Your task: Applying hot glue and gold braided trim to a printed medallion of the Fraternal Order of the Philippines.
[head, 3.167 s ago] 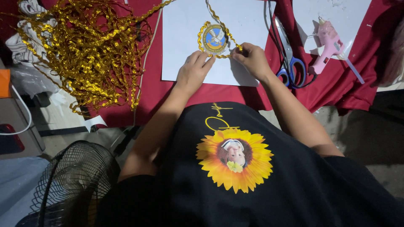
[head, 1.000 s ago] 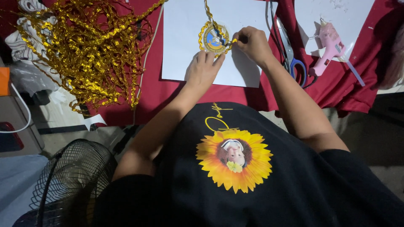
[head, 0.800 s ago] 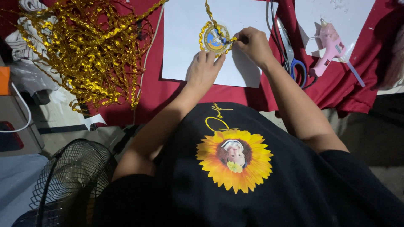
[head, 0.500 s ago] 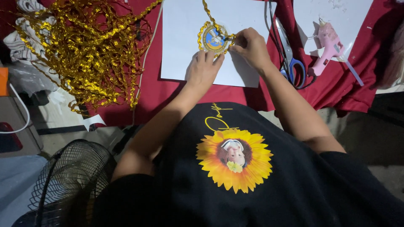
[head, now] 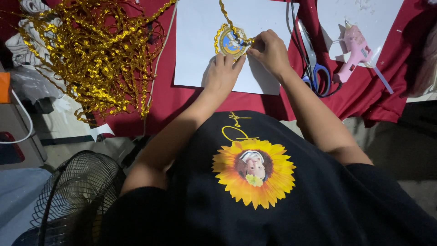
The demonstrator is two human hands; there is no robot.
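Pinched between right hand [head: 269, 49] thumb and forefinger, the gold ribbon trim [head: 226, 12] is being held onto the rim of the round blue emblem [head: 231, 42], while the left hand [head: 223, 73] lies flat with fingertips on the emblem's near edge, closed on nothing. Largest hazard, in my judgement: the tangled gold ribbon pile [head: 86, 50] left of the grip could drag on the trim, pulling it off the rim. White paper [head: 195, 45] gives open room leftward; scissors [head: 314, 68] and pink glue gun [head: 353, 50] crowd the right.
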